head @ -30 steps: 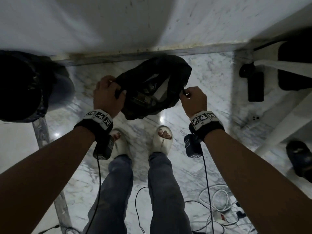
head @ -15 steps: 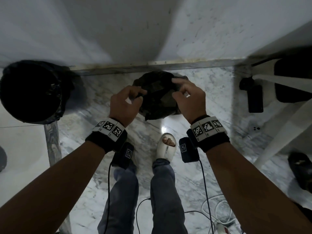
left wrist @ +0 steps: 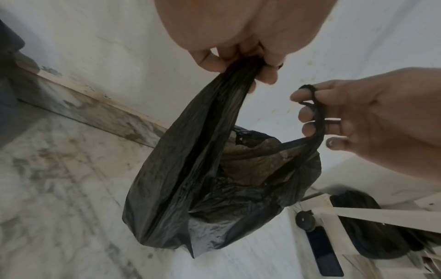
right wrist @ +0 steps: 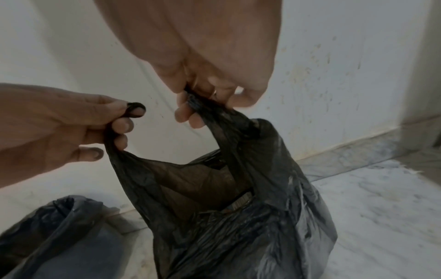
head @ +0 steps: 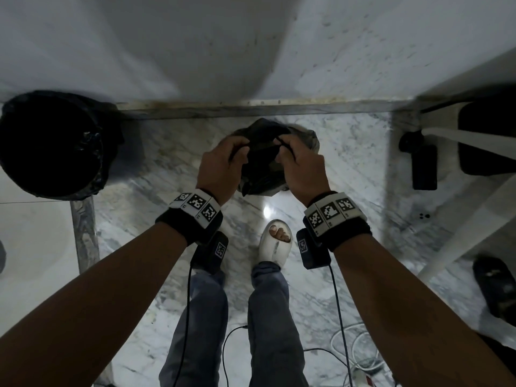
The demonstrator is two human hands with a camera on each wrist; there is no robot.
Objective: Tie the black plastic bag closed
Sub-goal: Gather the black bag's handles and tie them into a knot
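A person stands facing a white wall (head: 279, 46), looking down at a black plastic bag (head: 262, 169) that hangs in the air above a marble floor (head: 349, 169), in front of their feet. Each hand holds one of the bag's two handles, so the weight hangs evenly and the handles are free to be crossed and knotted.

The left hand (head: 223, 163) has its fingers curled round one gathered handle (left wrist: 241, 75), bunched into a thick strand. The right hand (head: 301, 166) has its fingers hooked through the other handle (right wrist: 203, 105), a thin loop twisted round them. Both grips are closed on plastic, not spread.

The hands sit close together but apart, and the bag's mouth still gapes between them, showing something brownish inside. No knot looks started yet.

A bin lined with dark plastic (head: 53, 143) stands to the left against the wall.
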